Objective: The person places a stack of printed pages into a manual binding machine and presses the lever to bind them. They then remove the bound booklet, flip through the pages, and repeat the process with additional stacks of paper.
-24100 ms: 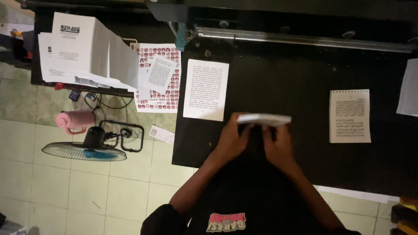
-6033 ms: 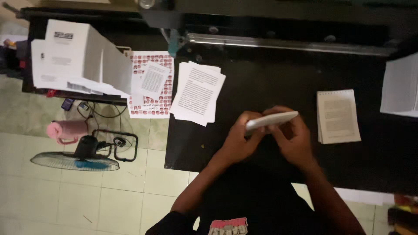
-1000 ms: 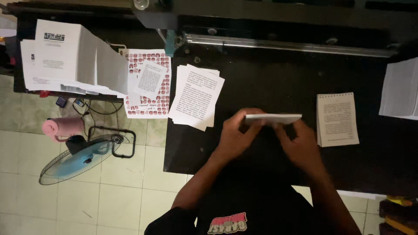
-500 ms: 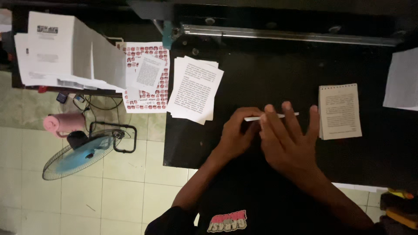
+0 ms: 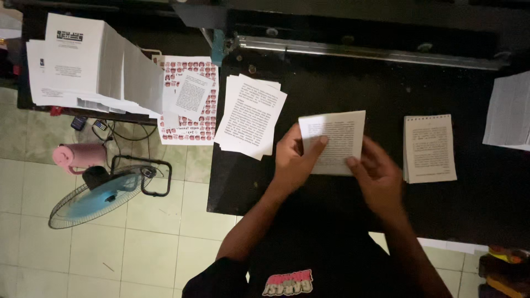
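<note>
Black bench (image 5: 342, 83), dim light, metal rail (image 5: 364, 51) across the far edge. Off the left edge: tall stack of printed sheets (image 5: 91, 69) on a side stand, blue floor fan (image 5: 91, 200) and pink jug (image 5: 77, 157) on the tiles below.

On the bench, a loose pile of printed pages (image 5: 251, 116) sits left, fanned and crooked, its corner close to the bench edge. A neat small stack (image 5: 429, 148) sits right, and more sheets (image 5: 510, 110) at the far right edge.

Centre: a small bundle of printed sheets (image 5: 334, 140), held flat just above the bench, between the two piles and apart from both. Left hand (image 5: 295, 163) is closed on its left edge, thumb on top. Right hand (image 5: 381, 176) pinches the lower right corner, fingers partly curled.

Risks, my read:
- The grip is only on edge and corner, so sheets could slide or fan out of square.
- If the fan is running (can't tell), its draught could lift the loose left pile over the bench edge.
- The left forearm passes near that pile, so a nudge would scatter it.
- Low light makes a misaligned or flipped page easy to miss.
</note>
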